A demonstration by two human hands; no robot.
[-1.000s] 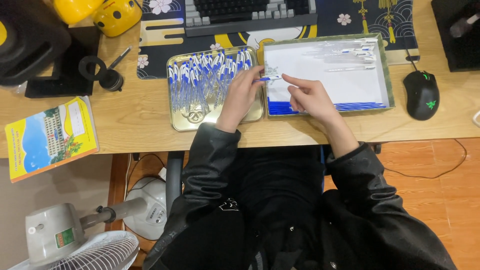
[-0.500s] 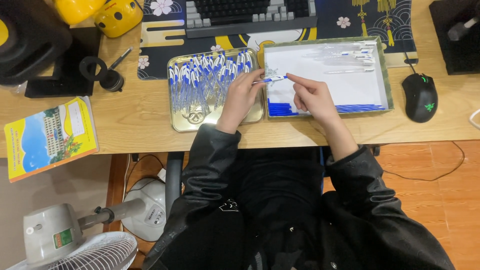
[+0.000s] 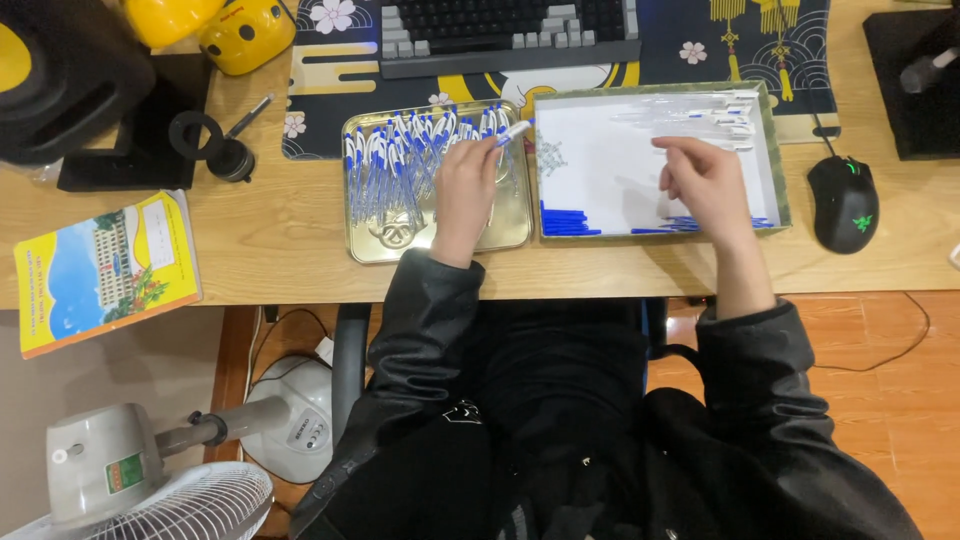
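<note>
My left hand holds a blue-and-white pen over the gold metal tray, which is filled with several similar assembled pens. My right hand hovers with bent fingers over the green-rimmed box lid lined with white paper; I cannot tell whether it holds anything. Clear pen barrels lie along the lid's far edge. Blue pen parts lie along its near edge.
A keyboard on a dark patterned desk mat sits behind the trays. A black mouse lies to the right. A yellow booklet and a black stand are at left. A fan stands on the floor.
My hands were together at the lid's left edge. They have separated: the left carried a pen over the gold tray, the right moved right over the lid.
</note>
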